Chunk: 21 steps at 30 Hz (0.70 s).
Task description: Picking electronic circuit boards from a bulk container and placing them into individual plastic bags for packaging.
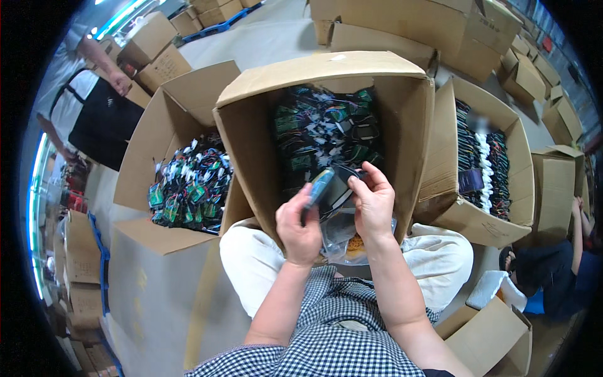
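Observation:
Above my lap, my left hand [299,227] is closed on a thin board [321,186] with a bluish-green face and dark edge, tilted upward. My right hand [375,200] pinches a black cable [345,169] joined to a dark, flat piece between the hands; how it connects to the board is unclear. Just beyond, a large open carton [326,68] holds a pile of green circuit boards with black cables and white connectors [323,125]. Below my hands lies a clear plastic bag [339,229] with orange rubber bands [356,246], partly hidden by my right wrist.
Left, an open carton [141,147] holds more wired boards [191,188]. Right, another carton [493,227] holds black bundles in rows around white connectors. A person in dark trousers [103,122] stands at far left; another person's arm [576,232] shows at far right.

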{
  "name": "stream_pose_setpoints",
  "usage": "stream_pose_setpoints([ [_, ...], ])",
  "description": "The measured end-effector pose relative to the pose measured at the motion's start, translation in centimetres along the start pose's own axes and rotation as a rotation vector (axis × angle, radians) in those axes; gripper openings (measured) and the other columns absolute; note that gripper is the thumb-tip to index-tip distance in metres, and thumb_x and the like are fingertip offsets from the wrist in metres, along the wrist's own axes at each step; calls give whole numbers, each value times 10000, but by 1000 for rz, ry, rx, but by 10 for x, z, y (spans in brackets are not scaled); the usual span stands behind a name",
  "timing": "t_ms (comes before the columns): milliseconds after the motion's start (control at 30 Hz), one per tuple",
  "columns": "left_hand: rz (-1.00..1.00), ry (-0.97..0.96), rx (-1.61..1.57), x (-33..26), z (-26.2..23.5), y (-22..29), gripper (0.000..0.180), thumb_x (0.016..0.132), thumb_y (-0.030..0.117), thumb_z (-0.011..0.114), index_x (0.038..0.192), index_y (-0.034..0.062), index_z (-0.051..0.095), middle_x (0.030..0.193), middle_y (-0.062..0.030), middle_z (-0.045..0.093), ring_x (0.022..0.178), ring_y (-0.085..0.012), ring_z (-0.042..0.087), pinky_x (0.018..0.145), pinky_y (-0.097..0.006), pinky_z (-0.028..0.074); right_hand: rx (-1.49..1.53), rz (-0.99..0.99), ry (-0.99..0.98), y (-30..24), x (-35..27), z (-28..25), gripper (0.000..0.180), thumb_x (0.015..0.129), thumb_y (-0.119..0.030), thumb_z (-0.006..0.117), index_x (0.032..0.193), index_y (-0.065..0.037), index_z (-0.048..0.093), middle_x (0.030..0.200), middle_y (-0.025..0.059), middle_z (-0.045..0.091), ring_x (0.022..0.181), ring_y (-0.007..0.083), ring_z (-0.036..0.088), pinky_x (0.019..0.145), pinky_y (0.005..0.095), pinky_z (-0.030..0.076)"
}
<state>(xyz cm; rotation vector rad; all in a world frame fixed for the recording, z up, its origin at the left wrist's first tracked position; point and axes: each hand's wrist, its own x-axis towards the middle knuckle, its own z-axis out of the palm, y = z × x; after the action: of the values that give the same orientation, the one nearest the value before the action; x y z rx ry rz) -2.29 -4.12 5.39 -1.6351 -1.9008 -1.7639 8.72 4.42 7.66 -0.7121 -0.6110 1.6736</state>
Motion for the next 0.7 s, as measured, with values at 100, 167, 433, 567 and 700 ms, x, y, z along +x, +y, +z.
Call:
stream_pose_setpoints([
  [100, 206, -88, 143, -4, -22, 12, 342, 729, 34, 664, 1041, 103, 541, 1230, -125, 588, 1114, -310, 540, 936, -424, 380, 166, 123, -60, 4, -20, 7, 347, 830, 45, 624, 1161, -21, 543, 941, 34, 606, 807, 107, 598, 686, 209, 508],
  [167, 300, -152, 165, -5, -29, 18, 343, 760, 110, 678, 1068, 128, 528, 1271, -114, 559, 1163, -333, 500, 975, -478, 338, 280, 187, -89, -2, -28, 3, 304, 859, 23, 598, 1151, -42, 545, 953, 49, 609, 848, 132, 609, 696, 234, 522],
  [433, 460, -298, -18, -18, -20, 30, 294, 834, 124, 645, 1102, 139, 526, 1244, -180, 531, 1159, -430, 498, 941, -532, 430, 352, 286, -144, -30, -54, -26, 243, 858, 14, 589, 1080, -83, 602, 974, 42, 632, 882, 157, 616, 786, 306, 519],
  [567, 510, -404, 17, -21, -36, 25, 224, 961, 208, 491, 1175, 145, 469, 1324, -205, 451, 1218, -449, 440, 983, -540, 396, 526, 370, -255, -21, -65, -24, 325, 922, -127, 564, 1229, -62, 483, 1080, 61, 598, 971, 169, 595, 857, 319, 493],
  [700, 533, -381, -39, -33, -33, 25, 255, 865, 154, 618, 1108, 174, 544, 1288, -159, 495, 1173, -449, 479, 939, -541, 427, 124, 162, -253, -23, -81, -26, 485, 837, -32, 656, 1272, -19, 442, 1174, 102, 567, 1051, 177, 564, 936, 309, 457],
])
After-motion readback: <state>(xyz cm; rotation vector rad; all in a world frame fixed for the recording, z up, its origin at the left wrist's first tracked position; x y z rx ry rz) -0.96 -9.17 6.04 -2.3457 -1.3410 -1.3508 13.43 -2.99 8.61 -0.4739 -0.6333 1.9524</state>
